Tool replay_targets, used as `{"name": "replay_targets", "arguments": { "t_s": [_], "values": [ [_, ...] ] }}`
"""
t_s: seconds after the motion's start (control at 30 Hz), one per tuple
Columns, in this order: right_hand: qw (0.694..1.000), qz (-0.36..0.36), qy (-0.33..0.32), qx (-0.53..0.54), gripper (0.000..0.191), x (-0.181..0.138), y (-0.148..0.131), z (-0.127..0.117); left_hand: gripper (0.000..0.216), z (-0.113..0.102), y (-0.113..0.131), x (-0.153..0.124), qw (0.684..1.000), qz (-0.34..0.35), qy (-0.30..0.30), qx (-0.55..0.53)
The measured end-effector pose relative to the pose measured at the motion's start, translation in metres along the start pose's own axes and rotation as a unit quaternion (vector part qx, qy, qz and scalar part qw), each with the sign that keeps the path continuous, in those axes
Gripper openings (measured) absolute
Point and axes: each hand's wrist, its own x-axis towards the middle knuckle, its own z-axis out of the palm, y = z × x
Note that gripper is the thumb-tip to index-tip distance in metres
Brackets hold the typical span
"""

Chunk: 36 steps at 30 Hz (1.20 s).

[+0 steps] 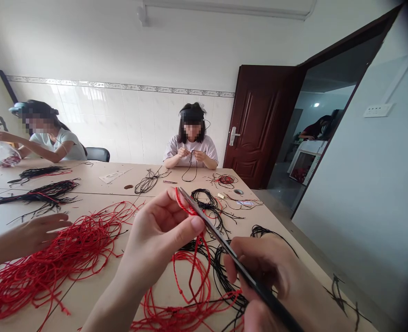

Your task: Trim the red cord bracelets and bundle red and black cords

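Red cord (190, 211) pinched, slim tool (221, 239) right against it

Head view: right of the red heap (79, 244), the left hand (155, 236) clamps that cord between thumb and fingers, seemingly to steady it against the tool; farther right of the heap, the right hand (284, 268) is closed round the tool's dark end, presumably to leave the tip free at the cord, while over the heap, a co-worker's hand (34, 231)
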Motion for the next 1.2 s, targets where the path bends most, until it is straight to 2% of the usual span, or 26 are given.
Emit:
{"name": "replay_targets", "arguments": {
  "t_s": [0.1,0.23,0.37,0.53,0.87,1.0,1.1,1.2],
  "values": [
    [1.0,-0.004,0.005,0.002,0.075,0.0,-0.003,0.001,0.014,0.0,0.0,0.0,1.0,0.005,0.003,-0.003],
    [1.0,0.017,0.002,-0.009,0.067,0.001,-0.006,0.002,0.014,0.0,0.0,0.002,1.0,0.005,0.006,0.009],
    [1.0,0.003,-0.003,0.013,0.068,0.0,-0.003,0.001,0.014,0.0,0.0,0.002,1.0,0.005,0.01,0.013],
    [1.0,0.025,0.004,-0.018,0.055,-0.002,-0.005,0.002,0.014,-0.001,0.0,0.0,1.0,0.011,0.01,0.015],
    [1.0,0.031,0.002,0.001,0.065,-0.001,0.001,0.0,0.013,0.0,0.0,0.0,1.0,0.006,0.003,0.006],
    [1.0,0.014,-0.003,0.026,0.066,-0.001,-0.006,0.001,0.013,0.0,0.001,-0.001,1.0,0.001,0.017,0.016],
    [0.999,0.038,-0.025,0.017,0.062,0.0,-0.015,0.003,0.014,0.0,0.001,0.0,1.0,0.001,0.019,0.014],
    [0.999,0.045,-0.017,-0.004,0.063,0.002,-0.017,0.003,0.015,0.001,0.002,0.001,0.999,0.006,0.028,0.026]
  ]
}}
